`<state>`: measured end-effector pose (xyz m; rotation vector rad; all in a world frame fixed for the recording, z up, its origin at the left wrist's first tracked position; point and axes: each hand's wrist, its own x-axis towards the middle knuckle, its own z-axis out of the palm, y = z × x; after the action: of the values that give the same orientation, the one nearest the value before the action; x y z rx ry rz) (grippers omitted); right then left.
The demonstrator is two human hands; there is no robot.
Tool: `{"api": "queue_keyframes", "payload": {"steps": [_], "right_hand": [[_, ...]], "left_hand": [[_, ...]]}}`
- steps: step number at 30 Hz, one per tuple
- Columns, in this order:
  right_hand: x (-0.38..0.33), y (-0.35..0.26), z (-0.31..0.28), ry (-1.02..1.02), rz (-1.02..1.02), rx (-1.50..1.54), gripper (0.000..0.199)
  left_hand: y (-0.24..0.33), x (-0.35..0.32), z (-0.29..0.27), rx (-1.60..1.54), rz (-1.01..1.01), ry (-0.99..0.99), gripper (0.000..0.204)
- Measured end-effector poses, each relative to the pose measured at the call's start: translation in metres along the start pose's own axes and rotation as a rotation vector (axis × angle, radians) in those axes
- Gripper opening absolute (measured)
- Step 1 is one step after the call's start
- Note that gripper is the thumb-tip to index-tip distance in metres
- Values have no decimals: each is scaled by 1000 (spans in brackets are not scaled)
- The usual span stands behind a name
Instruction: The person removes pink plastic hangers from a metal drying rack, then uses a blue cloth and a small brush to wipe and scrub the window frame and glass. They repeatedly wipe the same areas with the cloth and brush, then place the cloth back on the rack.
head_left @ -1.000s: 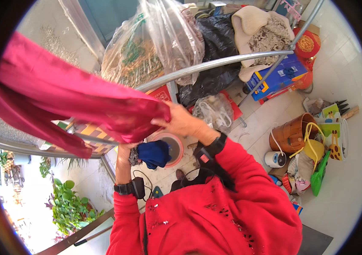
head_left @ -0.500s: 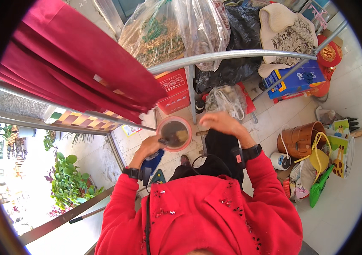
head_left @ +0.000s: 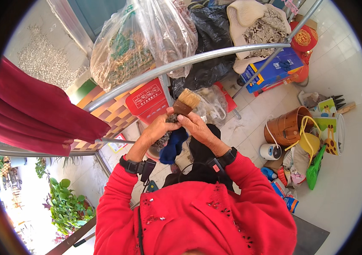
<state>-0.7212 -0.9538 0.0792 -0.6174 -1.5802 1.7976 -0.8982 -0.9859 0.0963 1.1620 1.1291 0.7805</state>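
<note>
Cluttering pale tiled floor (head_left: 338, 68): bags, boxes.

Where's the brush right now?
In the head view, the brush is centre frame, held up by the right hand, just below the metal rail and above the blue cloth.

Brush (head_left: 184, 102): wood, bristly; rail (head_left: 215, 57) prob. glossy metal
</note>
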Motion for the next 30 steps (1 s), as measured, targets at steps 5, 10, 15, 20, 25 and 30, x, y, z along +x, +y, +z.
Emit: {"api": "queue_keyframes", "payload": {"steps": [5, 10, 15, 20, 25, 30], "right_hand": [[16, -29, -33, 354, -97, 180, 30], [46, -94, -118, 683, -253, -282, 26], [124, -116, -214, 825, -795, -1291, 26], [147, -110, -277, 580, -176, -1468, 34], [126, -85, -285, 645, 78, -1283, 34], [127, -75, -287, 698, 88, -1160, 22]], "left_hand": [[44, -18, -7, 426, 134, 131, 56], [115, -67, -47, 463, 422, 723, 31], [120, -49, -106, 854, 598, 1334, 28], [80, -29, -151, 1103, 164, 1136, 38], [66, -33, -145, 1148, -2, 1085, 38], [69, -24, -131, 1099, -51, 1112, 38]]}}
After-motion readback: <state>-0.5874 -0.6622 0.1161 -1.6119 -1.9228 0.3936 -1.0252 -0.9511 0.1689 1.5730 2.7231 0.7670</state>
